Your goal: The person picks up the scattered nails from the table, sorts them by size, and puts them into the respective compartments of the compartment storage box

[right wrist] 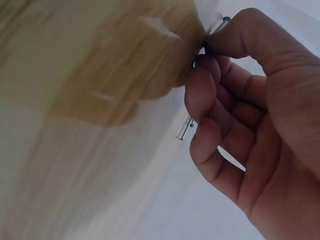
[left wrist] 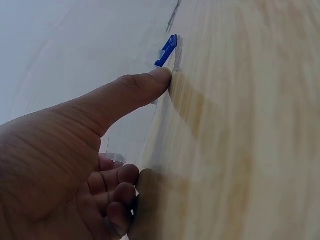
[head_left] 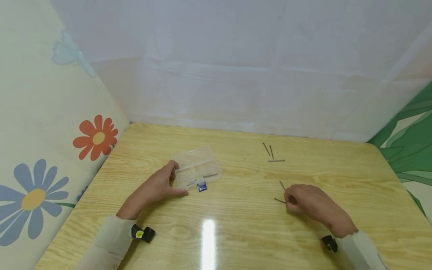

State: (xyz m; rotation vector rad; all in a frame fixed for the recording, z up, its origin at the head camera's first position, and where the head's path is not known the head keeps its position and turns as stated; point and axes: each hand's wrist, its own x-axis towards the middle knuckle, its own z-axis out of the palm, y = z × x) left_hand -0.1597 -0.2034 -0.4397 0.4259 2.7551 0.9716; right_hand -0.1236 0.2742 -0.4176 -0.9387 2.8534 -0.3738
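Note:
A clear plastic box (head_left: 194, 163) with its lid raised lies at the middle left of the table. Its blue latch (head_left: 202, 186) is on the front edge, and a few nails (head_left: 210, 175) lie inside. My left hand (head_left: 161, 183) holds the box by its left end, thumb along the front near the latch, fingers curled at the side. To the right, my right hand (head_left: 308, 202) pinches at a nail (right wrist: 226, 21) just at the tabletop. Another nail (head_left: 280, 200) shows beside the fingertips; the fingers partly hide both.
Farther back on the wooden table (head_left: 236, 217) lie three loose nails: one slanted (head_left: 266, 149), one near it (head_left: 271, 152), and one crosswise (head_left: 276, 161). White cloth (head_left: 216, 75) hangs behind the table; a flower-printed panel (head_left: 33, 112) stands on the left.

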